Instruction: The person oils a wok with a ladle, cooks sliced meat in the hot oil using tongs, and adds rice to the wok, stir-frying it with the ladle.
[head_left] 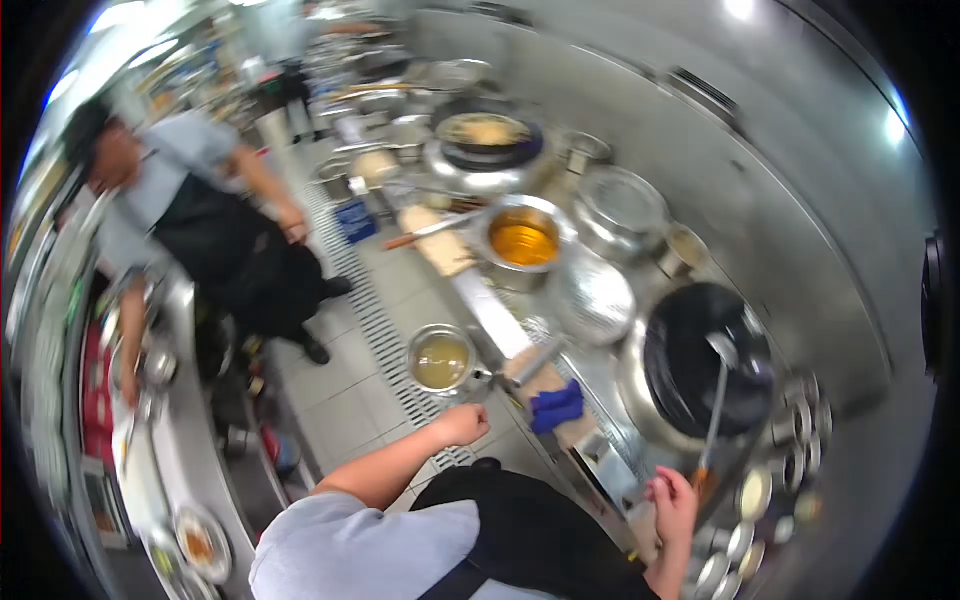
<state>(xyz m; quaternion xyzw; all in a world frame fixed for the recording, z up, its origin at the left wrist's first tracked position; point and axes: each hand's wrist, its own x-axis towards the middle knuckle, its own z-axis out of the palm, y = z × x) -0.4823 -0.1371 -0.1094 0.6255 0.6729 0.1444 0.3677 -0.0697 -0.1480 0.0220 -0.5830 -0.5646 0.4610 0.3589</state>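
My left hand [462, 425] is curled into a fist with nothing showing in it. Just beyond it is a metal pot [440, 362] of pale yellowish liquid, with a gap between hand and pot. My right hand [674, 503] is raised at the stove edge, fingers loosely bent and apart, holding nothing visible. Close beside it is the wooden handle of a long ladle [717, 410], whose head lies in a large black wok [690, 350]. Whether my fingers touch that handle I cannot tell. A blue cloth [557, 406] lies on the counter edge between my hands.
A pot of orange oil [523, 240] stands on the range beside a metal lid [594, 297]. Farther back, another wok [484, 130] holds food. Several small containers [755, 493] stand right of my right hand. A co-worker [230, 230] in a black apron stands at the left counter.
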